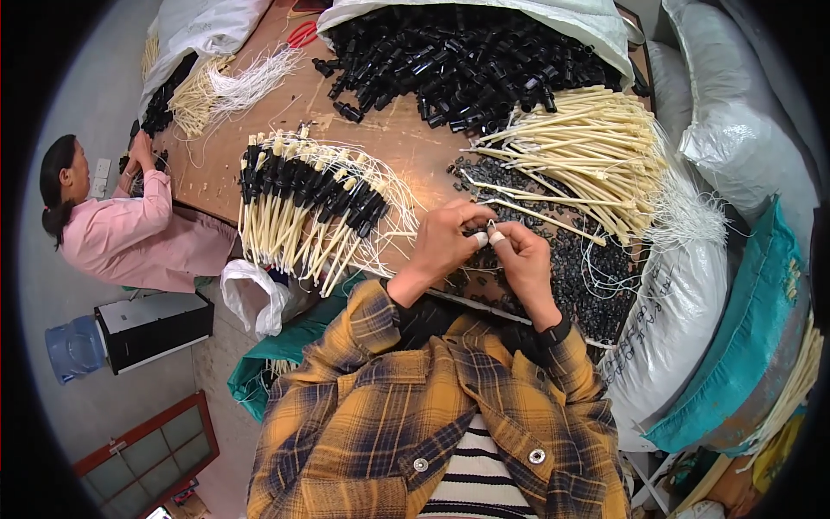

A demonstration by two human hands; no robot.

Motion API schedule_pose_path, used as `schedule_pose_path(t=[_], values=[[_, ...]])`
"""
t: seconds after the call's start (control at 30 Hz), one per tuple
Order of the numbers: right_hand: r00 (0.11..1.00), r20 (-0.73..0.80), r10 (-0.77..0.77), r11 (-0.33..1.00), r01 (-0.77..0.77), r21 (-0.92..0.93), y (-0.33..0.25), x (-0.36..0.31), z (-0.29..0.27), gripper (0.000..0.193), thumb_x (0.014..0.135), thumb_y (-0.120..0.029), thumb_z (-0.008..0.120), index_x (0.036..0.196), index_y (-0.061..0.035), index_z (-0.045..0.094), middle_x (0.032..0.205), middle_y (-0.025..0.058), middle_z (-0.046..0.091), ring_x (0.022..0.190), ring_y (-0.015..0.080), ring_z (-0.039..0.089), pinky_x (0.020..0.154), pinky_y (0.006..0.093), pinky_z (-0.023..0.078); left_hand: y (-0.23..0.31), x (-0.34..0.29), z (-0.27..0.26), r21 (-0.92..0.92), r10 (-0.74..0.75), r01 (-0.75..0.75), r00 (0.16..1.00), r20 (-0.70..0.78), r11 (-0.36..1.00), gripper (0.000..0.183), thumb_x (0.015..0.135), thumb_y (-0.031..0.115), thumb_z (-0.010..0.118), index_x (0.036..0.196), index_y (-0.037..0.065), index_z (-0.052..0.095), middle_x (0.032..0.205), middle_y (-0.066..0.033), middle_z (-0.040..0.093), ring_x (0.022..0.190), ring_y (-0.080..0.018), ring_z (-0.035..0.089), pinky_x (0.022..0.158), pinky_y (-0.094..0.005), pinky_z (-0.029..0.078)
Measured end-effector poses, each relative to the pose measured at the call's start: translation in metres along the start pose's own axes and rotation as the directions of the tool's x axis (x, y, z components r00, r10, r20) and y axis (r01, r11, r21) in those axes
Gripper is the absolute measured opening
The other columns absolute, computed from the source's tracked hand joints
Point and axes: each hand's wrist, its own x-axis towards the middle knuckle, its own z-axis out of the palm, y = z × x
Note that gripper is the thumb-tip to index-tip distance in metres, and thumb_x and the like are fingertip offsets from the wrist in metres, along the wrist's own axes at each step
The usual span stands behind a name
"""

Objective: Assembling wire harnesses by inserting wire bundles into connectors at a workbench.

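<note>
You look steeply down from your head, close above the bench [389,143], its far edge uppermost.

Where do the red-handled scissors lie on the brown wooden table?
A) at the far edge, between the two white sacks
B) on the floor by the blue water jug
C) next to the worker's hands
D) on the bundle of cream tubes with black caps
A: the red-handled scissors lie at the far edge of the brown wooden table, between the two white sacks, well away from both hands.
</note>
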Motion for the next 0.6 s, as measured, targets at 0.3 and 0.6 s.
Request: schedule_pose_path(t=[0.3, 0.6], values=[[0.986, 0.135, 0.095, 0.730, -0.161, 0.664, -0.011, -0.004, -0.014, 0.015, 0.091, -0.012, 0.063, 0.098, 0.0003, 0.067, 0.061, -0.0072, 0.051, 0.048, 0.0009, 0.038, 0.044, 0.0178, 0.029, 0.004, -0.001, -0.011, 0.065, 0.178, -0.181, 0.983, 0.047, 0.981, 0.034, 0.069, -0.001, 0.070, 0.103, 0.005, 0.069, 0.087, -0.0077, 0.067, 0.078, -0.0187, 0.065, 0.069, -0.0276, 0.051], [0.890, 0.230, -0.394, 0.776, 0.456, -0.437, -0.019, -0.011, -0.025, 0.027, 0.087, -0.006, 0.063, 0.113, -0.0080, 0.069, 0.088, 0.0104, 0.073, 0.066, 0.0146, 0.067, 0.061, 0.0263, 0.052, 0.006, -0.003, -0.025, 0.337, 0.079, -0.154, 0.971, 0.226, 0.929, 0.035, 0.071, 0.005, 0.067, 0.106, 0.009, 0.068, 0.083, -0.0130, 0.069, 0.071, -0.0256, 0.067, 0.063, -0.0322, 0.052]])
